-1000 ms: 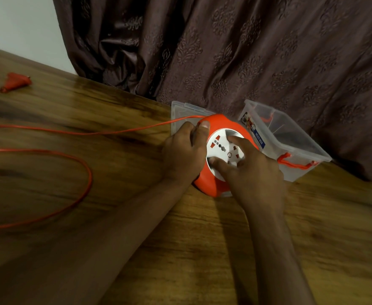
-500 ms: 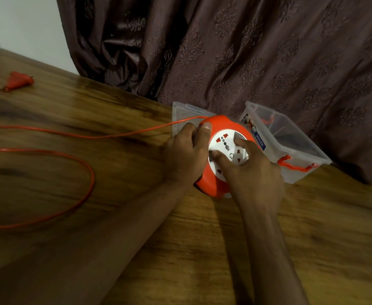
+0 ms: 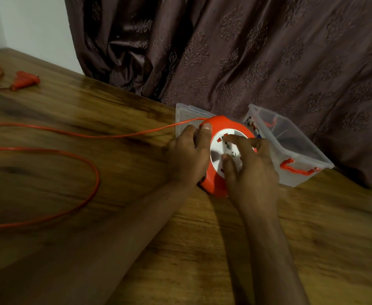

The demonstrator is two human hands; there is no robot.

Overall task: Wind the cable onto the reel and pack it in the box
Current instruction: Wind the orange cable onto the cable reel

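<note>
Wood-grain table [image 3: 75, 119] fills most of the view, with a dark brown patterned curtain [image 3: 246, 51] hanging behind its far edge. On the table against the curtain stands a clear plastic box [image 3: 295, 150] with orange latches, open on top, and its clear lid [image 3: 184, 115] lies flat just to the left of it. In front of both sits the orange reel [image 3: 218, 126], tilted on its edge, its white socket face toward the camera. The left hand [image 3: 187, 157] grips the reel's left rim, thumb curled over the top. The right hand [image 3: 251, 168] rests spread fingertips on the white face, fingers fairly straight. The orange cable [image 3: 97, 179] runs from the reel's top leftward and loops across the table; its orange plug [image 3: 24, 79] lies at the far left
</note>
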